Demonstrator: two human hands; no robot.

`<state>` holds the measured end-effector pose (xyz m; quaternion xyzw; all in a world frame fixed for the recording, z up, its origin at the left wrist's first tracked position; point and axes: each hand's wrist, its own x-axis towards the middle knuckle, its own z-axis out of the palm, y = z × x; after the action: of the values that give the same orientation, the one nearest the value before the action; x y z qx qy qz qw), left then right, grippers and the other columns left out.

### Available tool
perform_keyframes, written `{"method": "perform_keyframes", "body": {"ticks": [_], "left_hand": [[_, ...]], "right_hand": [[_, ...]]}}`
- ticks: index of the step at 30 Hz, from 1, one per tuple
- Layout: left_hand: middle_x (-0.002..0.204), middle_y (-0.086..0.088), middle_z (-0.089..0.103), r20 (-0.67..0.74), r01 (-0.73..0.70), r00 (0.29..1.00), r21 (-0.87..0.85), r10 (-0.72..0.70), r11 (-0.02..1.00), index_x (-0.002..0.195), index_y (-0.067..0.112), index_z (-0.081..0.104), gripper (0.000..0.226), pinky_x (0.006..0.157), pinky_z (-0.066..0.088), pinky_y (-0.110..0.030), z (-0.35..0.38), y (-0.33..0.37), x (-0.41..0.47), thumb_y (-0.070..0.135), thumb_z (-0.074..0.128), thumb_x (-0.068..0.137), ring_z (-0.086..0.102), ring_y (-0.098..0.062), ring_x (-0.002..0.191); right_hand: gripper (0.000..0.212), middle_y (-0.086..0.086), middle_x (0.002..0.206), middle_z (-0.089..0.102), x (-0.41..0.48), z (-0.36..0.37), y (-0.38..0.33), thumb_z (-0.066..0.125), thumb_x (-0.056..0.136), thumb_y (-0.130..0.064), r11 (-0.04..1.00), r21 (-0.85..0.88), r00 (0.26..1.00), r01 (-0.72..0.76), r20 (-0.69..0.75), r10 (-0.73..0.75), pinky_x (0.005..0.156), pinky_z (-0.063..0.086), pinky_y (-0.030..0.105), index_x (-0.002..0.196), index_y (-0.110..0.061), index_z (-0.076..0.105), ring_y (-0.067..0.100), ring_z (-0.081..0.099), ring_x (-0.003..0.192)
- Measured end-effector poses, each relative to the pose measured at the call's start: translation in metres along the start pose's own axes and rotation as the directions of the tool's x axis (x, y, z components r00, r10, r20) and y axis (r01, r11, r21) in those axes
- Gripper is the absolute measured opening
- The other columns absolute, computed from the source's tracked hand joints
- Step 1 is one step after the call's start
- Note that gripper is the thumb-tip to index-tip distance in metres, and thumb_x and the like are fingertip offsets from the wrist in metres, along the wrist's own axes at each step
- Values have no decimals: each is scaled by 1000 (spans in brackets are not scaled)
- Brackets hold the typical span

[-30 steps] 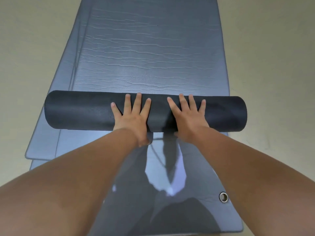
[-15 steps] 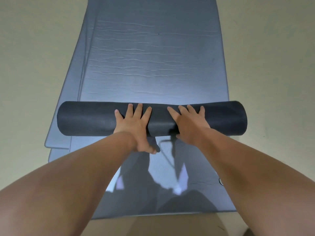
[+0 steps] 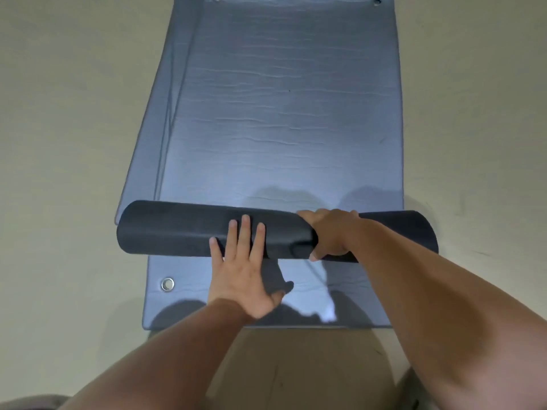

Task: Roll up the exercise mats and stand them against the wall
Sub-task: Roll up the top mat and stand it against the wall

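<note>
across the roll (image 3: 177, 229), left hand (image 3: 244, 273) presses, right hand (image 3: 331, 232) grips.

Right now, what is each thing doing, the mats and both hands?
Top mat: partly rolled, far part flat.
Roll: lying sideways across the mats.
Bottom mat: unrolled, flat on the floor.
Left hand: open, straight fingers on the roll.
Right hand: fingers curled over the roll, gripping.

The roll (image 3: 177, 229) lies crosswise on the top mat (image 3: 284, 113), stacked on another mat (image 3: 177, 306) on the floor (image 3: 59, 143).
</note>
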<state>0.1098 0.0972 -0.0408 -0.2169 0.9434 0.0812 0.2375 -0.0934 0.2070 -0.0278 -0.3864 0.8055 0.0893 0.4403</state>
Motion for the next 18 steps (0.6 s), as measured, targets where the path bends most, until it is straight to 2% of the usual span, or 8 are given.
{"method": "perform_keyframes", "body": {"ticks": [4, 5, 7, 9, 11, 13, 16, 18], "left_hand": [[151, -7, -53, 16, -23, 1000, -25, 24, 999, 147, 20, -43, 137, 121, -11, -61, 9, -5, 5, 92, 44, 68, -45, -30, 142], [152, -7, -52, 15, -26, 1000, -31, 26, 999, 147, 21, -43, 138, 121, -11, -62, 10, -5, 7, 93, 44, 67, -45, -29, 142], [153, -5, -50, -7, -33, 999, -43, 32, 999, 147, 24, -42, 134, 120, -11, -62, 11, -5, 15, 95, 39, 67, -44, -28, 143], [155, -3, -48, -19, -32, 999, -56, 31, 998, 149, 27, -40, 127, 119, -15, -62, 6, -7, 26, 98, 27, 69, -43, -27, 144], [159, -2, -43, -41, -33, 999, -79, 30, 996, 153, 29, -34, 123, 119, -17, -61, 0, -9, 40, 100, 21, 69, -40, -26, 146], [163, -1, -37, -74, -35, 997, -88, 28, 996, 156, 30, -27, 123, 119, -17, -61, -7, -10, 53, 101, 22, 68, -36, -26, 148], [166, -1, -29, -89, -41, 995, -71, 35, 997, 159, 29, -19, 126, 119, -15, -63, -18, -10, 73, 101, 23, 66, -31, -27, 151], [168, 0, -21, -100, -44, 994, -79, 36, 996, 161, 29, -14, 127, 120, -13, -63, -29, -11, 88, 102, 25, 65, -26, -26, 153]], "right_hand": [[110, 5, 157, 42, 3, 9, 0, 82, 79, -54, 998, -56, 999, -27, -47, 24, 112, 29, 66, 161, -38, 11, 37, 45, 138], [113, 6, 161, 38, 2, 12, 0, 81, 79, -57, 997, -66, 996, -35, -81, 30, 114, 24, 70, 162, -38, 8, 39, 38, 144], [114, 3, 170, 20, -4, 21, 4, 76, 81, -63, 996, -48, 983, -73, -173, 64, 117, 8, 76, 163, -40, 0, 39, 13, 156], [107, 1, 173, 8, -14, 36, 10, 68, 85, -69, 993, -4, 938, -120, -328, 112, 117, -1, 77, 163, -41, 0, 39, -6, 158], [96, 6, 172, 12, -23, 56, 15, 63, 88, -68, 991, 13, 820, -137, -560, 120, 118, 0, 76, 163, -38, 13, 40, -1, 158], [84, 12, 170, 18, -26, 78, 14, 61, 91, -61, 994, -3, 699, -109, -711, 74, 118, 1, 74, 161, -31, 26, 41, 8, 157], [82, 15, 172, 11, -22, 105, 5, 57, 92, -59, 992, -75, 685, -97, -728, 12, 120, -5, 69, 161, -27, 26, 40, 5, 158], [84, 14, 172, 8, -15, 112, 1, 59, 92, -60, 989, -71, 685, -132, -728, 39, 120, -6, 67, 161, -25, 27, 40, 3, 158]]}}
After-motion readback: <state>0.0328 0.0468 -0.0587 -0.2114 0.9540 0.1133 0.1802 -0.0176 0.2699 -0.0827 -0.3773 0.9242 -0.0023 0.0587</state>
